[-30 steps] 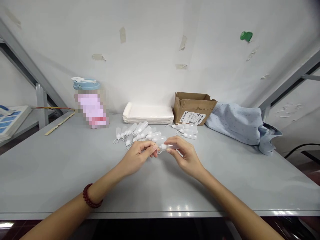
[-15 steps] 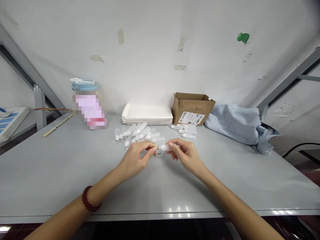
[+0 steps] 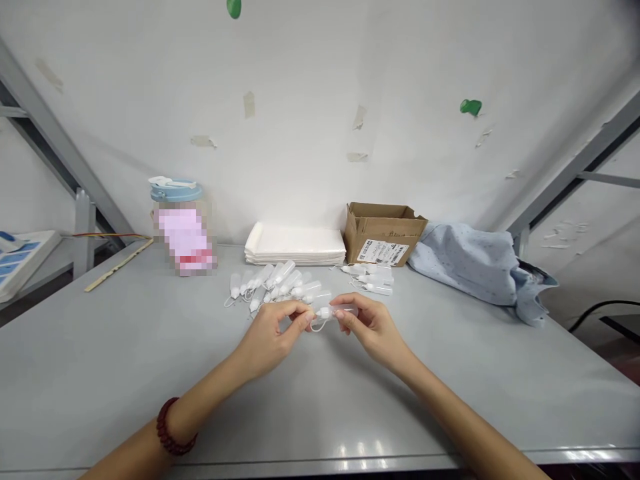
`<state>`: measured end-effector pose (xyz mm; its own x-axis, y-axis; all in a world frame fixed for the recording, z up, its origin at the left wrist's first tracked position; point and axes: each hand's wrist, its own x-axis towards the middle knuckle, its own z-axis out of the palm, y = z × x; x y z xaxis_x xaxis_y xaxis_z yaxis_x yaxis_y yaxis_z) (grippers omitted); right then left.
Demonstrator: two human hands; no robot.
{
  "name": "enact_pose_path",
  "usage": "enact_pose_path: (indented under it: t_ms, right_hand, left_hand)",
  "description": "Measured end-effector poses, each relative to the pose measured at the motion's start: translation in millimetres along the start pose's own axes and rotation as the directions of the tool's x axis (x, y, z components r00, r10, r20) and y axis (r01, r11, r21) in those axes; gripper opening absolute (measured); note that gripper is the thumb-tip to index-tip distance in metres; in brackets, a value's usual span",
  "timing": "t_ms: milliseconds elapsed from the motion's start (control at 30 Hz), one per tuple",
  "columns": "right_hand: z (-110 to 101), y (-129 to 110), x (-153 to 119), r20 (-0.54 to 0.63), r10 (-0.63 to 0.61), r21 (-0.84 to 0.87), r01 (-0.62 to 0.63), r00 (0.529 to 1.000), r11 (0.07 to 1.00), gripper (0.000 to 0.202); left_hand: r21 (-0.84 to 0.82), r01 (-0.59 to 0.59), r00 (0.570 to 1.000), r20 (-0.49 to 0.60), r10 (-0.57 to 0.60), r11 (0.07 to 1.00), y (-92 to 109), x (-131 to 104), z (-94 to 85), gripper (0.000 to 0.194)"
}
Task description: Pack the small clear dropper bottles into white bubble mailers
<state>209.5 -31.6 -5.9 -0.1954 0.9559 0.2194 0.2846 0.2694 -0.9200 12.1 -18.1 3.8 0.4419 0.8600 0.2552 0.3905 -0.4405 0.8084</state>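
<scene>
A small clear plastic dropper bottle (image 3: 325, 313) with a white top and a looped white strap lies sideways between my hands, just above the table. My right hand (image 3: 371, 325) is closed round its clear body, thumb in front. My left hand (image 3: 275, 333) pinches at the nozzle end on the left, where the strap runs into the fingertips; the cap itself is mostly hidden there. Right behind my left hand lies a loose pile of similar dropper bottles (image 3: 283, 275). Farther back to the right is a smaller group of bottles (image 3: 377, 288).
On the grey table (image 3: 310, 400), a stack of white sheets or envelopes (image 3: 300, 245) lies against the wall, beside an open cardboard box (image 3: 383, 233). Pale blue cloth (image 3: 465, 260) is at the right. A blue-lidded container (image 3: 176, 192) and a thin strip (image 3: 120, 265) are at the left.
The camera has tilted up a little, so the whole scene sits lower. Both hands keep their hold on the dropper bottle, with only slight finger movement.
</scene>
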Motion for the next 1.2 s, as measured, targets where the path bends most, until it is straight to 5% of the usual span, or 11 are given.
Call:
enact_pose_path:
  t_ms: [267, 633, 800, 900, 1067, 1200]
  right_hand:
    - [-1, 0, 0, -0.065, -0.05, -0.04, 0.047, 0.997, 0.998, 0.025]
    - [2, 6, 0, -0.03, -0.149, -0.187, 0.141, 0.988, 0.972, 0.025]
    - [-10, 22, 13, 0.01, -0.4, -0.518, 0.347, 0.917, 0.782, 0.025]
    - [-33, 34, 24, -0.046, -0.351, -0.682, 0.227, 0.935, 0.695, 0.025]
    - [-71, 57, 33, -0.138, -0.181, -0.768, 0.01, 0.974, 0.64, 0.017]
    - [-77, 62, 31, -0.152, -0.073, -0.812, -0.082, 0.986, 0.578, 0.014]
  left_hand:
    - [-0.201, 0.145, 0.985, -0.064, -0.161, 0.969, -8, 10, -8.1, 0.033]
    - [-0.079, 0.056, 0.998, -0.004, -0.057, 0.995, -3, 4, -1.5, 0.024]
    - [-0.009, 0.041, 0.984, -0.175, -0.042, 0.999, -7, 8, -9.9, 0.026]
    - [0.06, 0.068, 0.921, -0.387, -0.04, 0.996, -13, 13, -17.2, 0.027]
    - [0.095, 0.128, 0.904, -0.421, -0.077, 0.987, -23, 16, -19.1, 0.03]
    - [0.132, 0.137, 0.875, -0.48, -0.058, 0.982, -21, 14, -19.1, 0.038]
